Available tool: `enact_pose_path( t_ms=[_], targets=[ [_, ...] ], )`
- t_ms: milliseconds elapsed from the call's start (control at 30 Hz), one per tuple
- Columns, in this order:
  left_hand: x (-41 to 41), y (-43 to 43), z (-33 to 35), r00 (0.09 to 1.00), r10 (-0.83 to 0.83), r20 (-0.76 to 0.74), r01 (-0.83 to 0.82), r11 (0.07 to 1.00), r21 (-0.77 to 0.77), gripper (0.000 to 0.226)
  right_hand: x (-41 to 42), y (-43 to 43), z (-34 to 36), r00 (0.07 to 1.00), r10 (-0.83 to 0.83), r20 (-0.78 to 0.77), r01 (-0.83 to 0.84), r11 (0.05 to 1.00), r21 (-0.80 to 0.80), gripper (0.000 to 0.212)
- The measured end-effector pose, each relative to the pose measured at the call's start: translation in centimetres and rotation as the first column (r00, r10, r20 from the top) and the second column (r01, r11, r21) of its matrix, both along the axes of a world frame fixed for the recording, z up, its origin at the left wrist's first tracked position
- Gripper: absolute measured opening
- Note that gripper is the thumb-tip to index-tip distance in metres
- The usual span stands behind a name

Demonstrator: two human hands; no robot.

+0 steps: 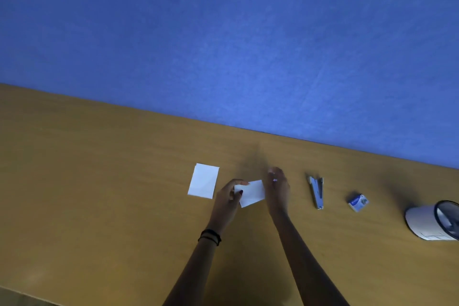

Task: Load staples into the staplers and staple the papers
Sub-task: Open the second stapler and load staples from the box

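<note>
My left hand [229, 196] pinches the left end of a small white paper slip [252, 192] just above the wooden table [99, 181]. My right hand [278, 189] is at the slip's right edge, its fingers loosely spread and blurred; whether it grips the slip is unclear. Another small white paper stack [203, 180] lies flat to the left of my hands. A blue-grey stapler [317, 192] lies on the table to the right of my right hand, apart from it. Further right sits a small blue-and-white staple box [358, 202].
A white cylindrical container [429, 222] with a dark rim lies tipped at the right edge of the view. A blue wall panel [223, 45] rises right behind the table's far edge. Dark bands circle my left wrist [210, 237].
</note>
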State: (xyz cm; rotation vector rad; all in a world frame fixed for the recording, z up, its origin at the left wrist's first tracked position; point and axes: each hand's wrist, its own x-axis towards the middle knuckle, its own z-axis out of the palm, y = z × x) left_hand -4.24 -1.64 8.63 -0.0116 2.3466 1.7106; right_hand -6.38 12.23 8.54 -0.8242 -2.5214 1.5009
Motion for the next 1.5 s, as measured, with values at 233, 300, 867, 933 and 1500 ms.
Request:
enact_pose_path(
  t_ms=[233,300,867,933,1500],
  targets=[
    [1.3,2.2,1.0,0.997,-0.002,-0.076,0.005,0.999,0.039,0.033,4.1,0.0,1.8,0.993,0.114,0.017,-0.114,0.993,-0.013,0.023],
    [2.0,3.1,1.3,0.997,0.007,-0.076,-0.004,0.999,0.042,0.035,5.2,1.2,2.3,0.995,0.101,-0.015,-0.101,0.995,0.010,0.022],
    [10.1,15.5,6.2,0.899,-0.426,-0.105,0.390,0.885,-0.255,0.024,14.3,7.3,6.2,0.926,-0.355,-0.128,0.275,0.867,-0.416,0.018],
    [10.6,16.2,6.3,0.825,-0.563,-0.041,0.522,0.788,-0.328,0.030,15.2,8.7,6.3,0.906,-0.414,-0.091,0.307,0.788,-0.533,0.031],
    [11.2,21.4,8.6,0.897,-0.354,-0.265,0.359,0.933,-0.029,0.028,17.5,13.9,7.1,0.873,-0.443,-0.202,0.239,0.752,-0.615,0.037]
  ],
)
